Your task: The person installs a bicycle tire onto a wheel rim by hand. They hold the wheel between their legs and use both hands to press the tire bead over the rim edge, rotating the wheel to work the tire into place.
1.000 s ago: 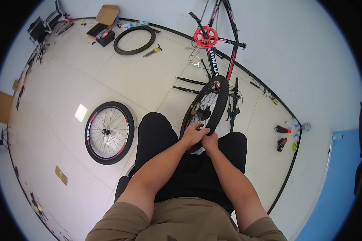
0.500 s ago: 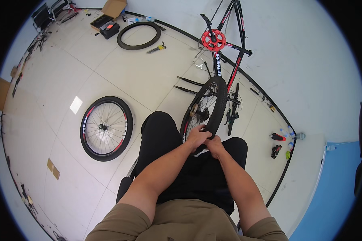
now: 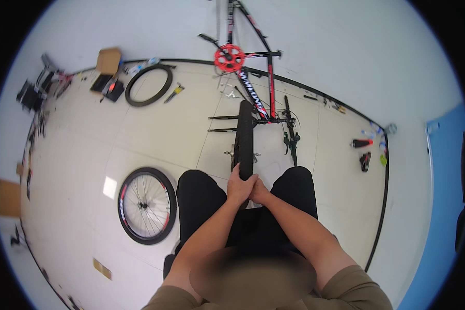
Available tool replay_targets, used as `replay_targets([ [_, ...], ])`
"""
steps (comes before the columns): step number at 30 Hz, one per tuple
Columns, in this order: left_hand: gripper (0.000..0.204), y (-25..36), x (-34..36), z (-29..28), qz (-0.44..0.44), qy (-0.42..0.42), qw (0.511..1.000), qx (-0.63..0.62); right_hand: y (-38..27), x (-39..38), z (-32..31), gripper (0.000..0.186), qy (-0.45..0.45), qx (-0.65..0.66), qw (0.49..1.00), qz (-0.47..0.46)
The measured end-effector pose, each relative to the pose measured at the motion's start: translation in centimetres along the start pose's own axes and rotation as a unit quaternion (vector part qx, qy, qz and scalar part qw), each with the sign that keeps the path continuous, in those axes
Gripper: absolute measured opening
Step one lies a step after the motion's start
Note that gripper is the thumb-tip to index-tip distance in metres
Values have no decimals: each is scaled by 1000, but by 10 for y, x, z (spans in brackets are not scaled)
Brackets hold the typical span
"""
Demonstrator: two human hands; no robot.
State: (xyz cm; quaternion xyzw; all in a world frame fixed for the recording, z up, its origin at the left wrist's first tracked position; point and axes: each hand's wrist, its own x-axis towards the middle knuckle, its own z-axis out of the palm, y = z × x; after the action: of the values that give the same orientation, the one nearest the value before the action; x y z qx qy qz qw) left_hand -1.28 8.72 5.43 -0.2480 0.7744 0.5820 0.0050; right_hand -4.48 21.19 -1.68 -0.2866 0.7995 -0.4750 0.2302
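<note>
A bicycle wheel [image 3: 247, 132] with a knobby black tyre stands upright between my knees, seen nearly edge-on. My left hand [image 3: 239, 187] is closed round the near part of its tyre, with the thumb along the tread. Pressed close beside it, my right hand [image 3: 259, 191] grips the same stretch from the right, its fingers partly hidden. Just beyond the wheel, a black and red bicycle frame [image 3: 251, 93] with a red chainring [image 3: 229, 58] leans against the wall. The black fork legs [image 3: 223, 130] lie to the wheel's left.
Another wheel [image 3: 146, 205] lies flat on the tiles at my left. Farther off are a loose tyre [image 3: 149, 86], a yellow-and-black tool [image 3: 174, 92] and an open cardboard box [image 3: 109, 61]. Handlebars [image 3: 292, 137] lie to the right, with a bottle [image 3: 362, 143] near the wall.
The held wheel has swung from a tilt to nearly upright and edge-on. My hands have come closer together on its tyre. The whole view has shifted and turned.
</note>
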Motion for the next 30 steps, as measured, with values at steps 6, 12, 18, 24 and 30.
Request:
replay_targets([
  [6, 41, -6, 14, -15, 3, -52, 998, -38, -29, 14, 13, 44, 22, -18, 988, 153],
  [12, 29, 18, 40, -43, -75, -144, 981, -106, -59, 10, -4, 72, 57, 118, 979, 157],
  [18, 29, 10, 65, -64, -74, -189, 971, -124, -83, 15, 5, 91, 121, 39, 982, 136],
  [24, 36, 31, 61, -45, -119, -141, 973, -136, -79, 17, 2, 89, 125, 31, 982, 139],
  [30, 65, 20, 81, -20, 81, 103, 985, 112, -69, 33, 10, 71, 173, 181, 966, 63],
])
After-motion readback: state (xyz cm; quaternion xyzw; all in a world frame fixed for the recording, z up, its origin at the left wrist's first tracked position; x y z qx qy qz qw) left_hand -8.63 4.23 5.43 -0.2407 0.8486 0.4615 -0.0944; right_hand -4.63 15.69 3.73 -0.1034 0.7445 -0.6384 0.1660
